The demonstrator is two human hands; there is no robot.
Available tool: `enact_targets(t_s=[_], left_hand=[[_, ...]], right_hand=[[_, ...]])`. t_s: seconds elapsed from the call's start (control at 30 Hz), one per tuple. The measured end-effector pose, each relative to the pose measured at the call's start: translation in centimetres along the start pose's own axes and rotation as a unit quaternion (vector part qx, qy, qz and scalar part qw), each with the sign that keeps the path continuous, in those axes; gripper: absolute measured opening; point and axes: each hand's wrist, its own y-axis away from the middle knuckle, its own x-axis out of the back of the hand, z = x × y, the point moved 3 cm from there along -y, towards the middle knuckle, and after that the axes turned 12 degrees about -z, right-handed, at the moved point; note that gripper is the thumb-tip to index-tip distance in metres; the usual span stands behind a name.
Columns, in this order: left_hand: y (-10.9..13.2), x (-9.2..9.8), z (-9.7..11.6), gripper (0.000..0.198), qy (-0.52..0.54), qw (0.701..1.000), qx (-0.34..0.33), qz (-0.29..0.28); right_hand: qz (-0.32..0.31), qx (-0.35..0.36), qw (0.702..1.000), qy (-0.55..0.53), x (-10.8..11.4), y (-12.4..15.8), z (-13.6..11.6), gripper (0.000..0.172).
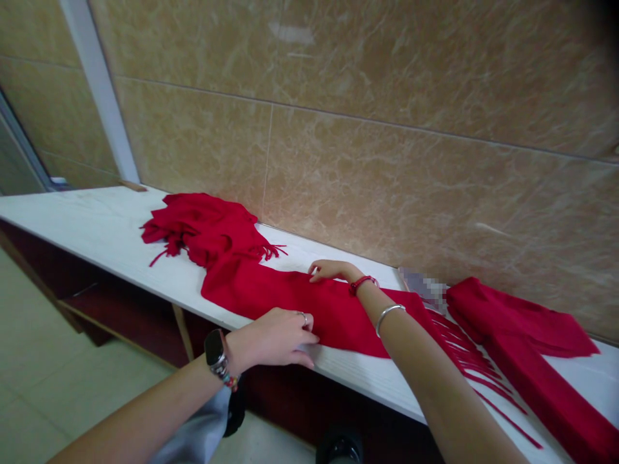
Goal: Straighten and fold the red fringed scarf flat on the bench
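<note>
Red woven-looking fabric scarf (290,293), fringed, lying flat along the white tabletop (87,212). Left hand (278,335): grip parted at near edge, nothing visibly held. Right hand (336,269): grip loosely curled at far edge; hold cannot be told. Step, as judged: straightening. Next move seemingly calls for even edge contact. Legible writing, brands: none.

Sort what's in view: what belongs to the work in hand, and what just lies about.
Work in hand:
red fringed scarf, spread on the white tabletop
left hand, at its near edge
right hand, at its far edge

Apparently lying about:
folded red cloth, right, untouched
small brown strip by the wall
</note>
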Motion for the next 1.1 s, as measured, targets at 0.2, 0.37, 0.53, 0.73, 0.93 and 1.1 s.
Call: enact_targets(t_s=[0.2,0.37,0.53,0.73,0.93,1.1], left_hand=[[-0.5,0.0,-0.3,0.020,0.005,1.000,0.019,0.022],[-0.8,-0.3,-0.2,0.021,-0.020,0.999,0.001,0.026],[-0.9,-0.2,-0.3,0.020,-0.014,1.000,-0.004,0.014],[-1.1,-0.6,-0.5,0.019,0.018,1.000,-0.015,0.016],[-0.7,-0.8,-1.0,0.024,0.132,0.991,-0.013,0.001],[0.0,-1.0,-0.6,0.037,0.175,0.981,0.004,-0.085]], right_hand=[[-0.028,0.041,0.999,-0.015,0.8,-0.5,0.4,0.020],[-0.008,0.040,0.998,-0.040,0.9,-0.8,1.1,0.022],[0.022,0.025,0.996,-0.079,0.7,-0.8,2.0,0.028],[0.041,0.015,0.995,-0.090,0.4,-0.7,2.2,0.027],[0.027,0.029,0.998,-0.052,0.3,-1.5,0.5,0.027],[0.032,0.029,0.999,-0.013,0.3,-2.7,-1.5,0.024]])
